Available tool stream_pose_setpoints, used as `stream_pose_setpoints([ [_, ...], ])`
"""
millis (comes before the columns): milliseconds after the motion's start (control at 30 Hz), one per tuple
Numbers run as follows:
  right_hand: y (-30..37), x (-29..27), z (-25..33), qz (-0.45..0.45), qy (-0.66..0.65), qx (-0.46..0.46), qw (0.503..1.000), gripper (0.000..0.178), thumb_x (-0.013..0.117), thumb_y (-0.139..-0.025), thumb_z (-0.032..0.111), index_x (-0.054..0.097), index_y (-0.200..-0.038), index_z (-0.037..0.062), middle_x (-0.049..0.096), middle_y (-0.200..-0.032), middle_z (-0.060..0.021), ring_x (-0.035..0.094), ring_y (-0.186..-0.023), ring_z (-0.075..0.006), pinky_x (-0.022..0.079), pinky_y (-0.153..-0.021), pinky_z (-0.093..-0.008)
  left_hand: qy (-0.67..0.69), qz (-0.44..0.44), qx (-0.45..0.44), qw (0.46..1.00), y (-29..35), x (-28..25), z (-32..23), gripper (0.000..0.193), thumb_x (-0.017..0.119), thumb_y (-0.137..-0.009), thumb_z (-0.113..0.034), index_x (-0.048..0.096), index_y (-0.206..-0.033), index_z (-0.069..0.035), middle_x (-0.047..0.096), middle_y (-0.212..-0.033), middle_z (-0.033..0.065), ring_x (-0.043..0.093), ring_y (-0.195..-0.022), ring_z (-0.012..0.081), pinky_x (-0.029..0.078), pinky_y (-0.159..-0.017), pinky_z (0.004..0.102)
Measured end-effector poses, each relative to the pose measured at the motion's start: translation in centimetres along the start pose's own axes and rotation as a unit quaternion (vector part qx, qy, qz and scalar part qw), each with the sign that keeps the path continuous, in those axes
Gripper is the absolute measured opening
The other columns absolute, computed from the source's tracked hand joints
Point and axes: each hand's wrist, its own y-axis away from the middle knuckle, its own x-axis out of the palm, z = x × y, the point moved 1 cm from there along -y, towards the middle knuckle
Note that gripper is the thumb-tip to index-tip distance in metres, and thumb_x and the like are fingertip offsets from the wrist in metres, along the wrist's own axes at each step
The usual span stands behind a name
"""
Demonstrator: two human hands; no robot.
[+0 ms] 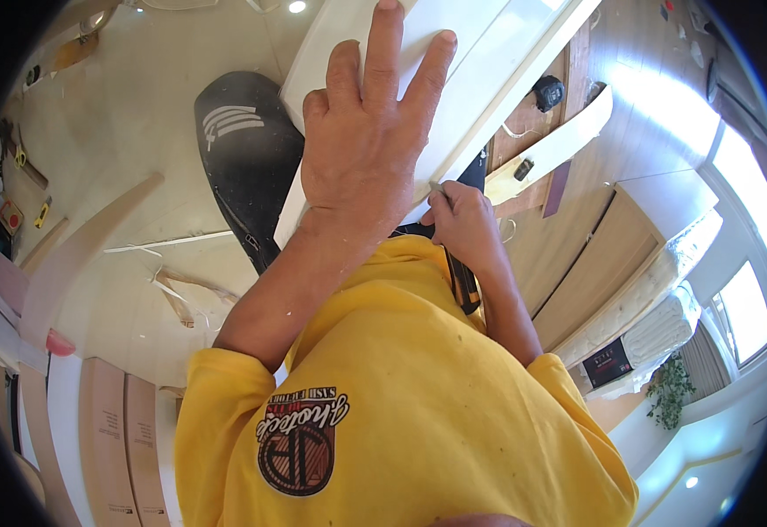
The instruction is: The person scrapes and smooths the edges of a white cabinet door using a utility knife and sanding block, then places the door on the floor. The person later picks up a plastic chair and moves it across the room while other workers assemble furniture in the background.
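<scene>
My left hand [361, 145] lies with fingers spread over a long white panel [480, 61] that stretches away in front of me. The hand is open and holds nothing. Close to my waist, my right hand [467, 220] is closed at the panel's near right edge. Between its thumb and fingers sticks out the end of a small greyish piece [437, 187]; the rest is hidden, so its kind cannot be made out. An orange and black tool [463, 285] hangs at my waist, just below the right hand. My dark-trousered leg [241, 140] shows left of the panel.
To the right lie a black tape measure [548, 92] and a cream curved strip [568, 140] on wooden boards. Beyond stands a wood-fronted cabinet [594, 255]. Yellow-handled cutters [43, 212] lie far left; tall cardboard boxes [107, 439] stand at the lower left.
</scene>
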Motion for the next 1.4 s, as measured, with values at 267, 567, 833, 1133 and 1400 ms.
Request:
stream_pose_setpoints([
  [267,-0.3,-1.1,0.8,-0.122,0.082,-0.076,0.986,0.028,0.075,-0.088,0.018,0.064,-0.103,-0.0034,0.071,-0.079,-0.0197,0.069,-0.068,-0.0326,0.054,-0.065,-0.0419,-0.009,-0.016,0.009,1.0,-0.1,-0.4,0.2,0.105,0.096,-0.067,-0.025,0.042,-0.157,-0.026,0.038,-0.159,0.0155,0.056,-0.123,0.0342,0.055,-0.092,0.0434],
  [567,-1.7,-0.3,-2.2,-0.159,0.006,-0.05,0.986,0.034,0.078,-0.086,0.022,0.063,-0.103,-0.0036,0.072,-0.084,-0.0203,0.068,-0.069,-0.0319,0.054,-0.064,-0.0418,0.249,-0.023,-0.044,0.967,0.1,-1.5,2.0,0.099,0.092,-0.072,-0.023,0.041,-0.156,-0.008,0.05,-0.15,0.0216,0.056,-0.125,0.0355,0.048,-0.104,0.0447],
  [833,-3.5,-1.3,-3.0,-0.107,-0.188,-0.027,0.976,0.049,0.085,-0.089,0.037,0.066,-0.111,-0.0018,0.067,-0.081,-0.0035,0.056,-0.055,-0.0088,0.049,-0.048,-0.0264,0.505,0.163,-0.188,0.826,1.6,-0.5,7.0,0.05,0.083,-0.089,-0.025,0.066,-0.125,0.006,0.077,-0.101,0.0144,0.07,-0.087,0.0176,0.056,-0.081,0.0314],
  [1133,-2.8,0.6,0.3,-0.148,-0.273,-0.1,0.945,0.031,0.082,-0.085,0.009,0.066,-0.107,-0.0064,0.069,-0.074,-0.0072,0.059,-0.054,-0.0119,0.048,-0.05,-0.0291,0.549,0.089,-0.237,0.797,2.3,1.0,12.6,0.032,0.08,-0.093,-0.022,0.074,-0.109,0.005,0.076,-0.093,0.0078,0.066,-0.079,0.0111,0.054,-0.074,0.0285],
  [1400,-3.3,-0.4,3.2,-0.131,-0.229,-0.084,0.961,0.025,0.084,-0.085,0.011,0.069,-0.101,-0.0027,0.068,-0.072,-0.0044,0.059,-0.054,-0.0118,0.047,-0.05,-0.0284,0.586,0.026,-0.265,0.765,5.5,2.1,13.5,0.028,0.078,-0.095,-0.018,0.074,-0.111,0.005,0.076,-0.098,0.0069,0.066,-0.086,0.0092,0.054,-0.078,0.0269],
])
